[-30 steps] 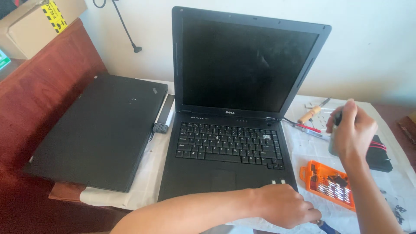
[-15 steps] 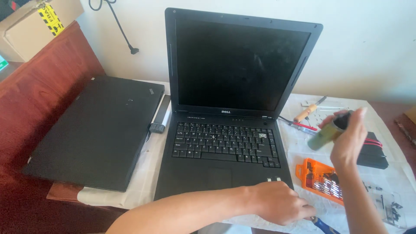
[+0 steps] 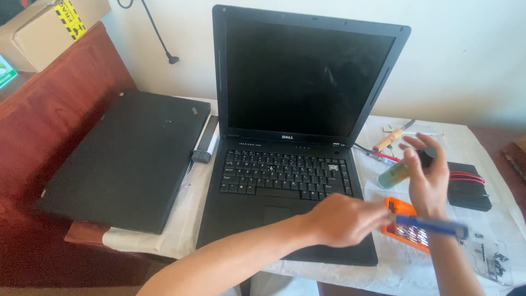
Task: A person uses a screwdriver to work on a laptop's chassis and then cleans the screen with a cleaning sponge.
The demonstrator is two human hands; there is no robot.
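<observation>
your left hand (image 3: 342,219) reaches across the front right corner of the open laptop (image 3: 285,181), fingers curled loosely around the end of a blue tool (image 3: 433,226) that juts out to its right; the hand and tool are motion-blurred, so you cannot tell how firm the grip is. your right hand (image 3: 427,175) is raised just above and to the right of your left one, closed around a small greenish bottle (image 3: 395,174) with a dark cap, the bottle tilted so its body points toward the keyboard. directly below your right wrist, and just right of your left hand, an orange bit case (image 3: 408,226) lies on the white cloth (image 3: 383,263), touching the laptop's right edge. to the right of your right hand sits a black pouch (image 3: 468,186) with red cords. behind that hand, farther from you, a wooden-handled tool (image 3: 390,138) and some small bits lie near the wall. far out to the left of your left forearm a closed black laptop (image 3: 126,159) rests partly on a red-brown surface (image 3: 49,115), with a slim dark battery (image 3: 205,140) lying between the two laptops. a clear bag of small parts (image 3: 490,257) is near your right forearm.
</observation>
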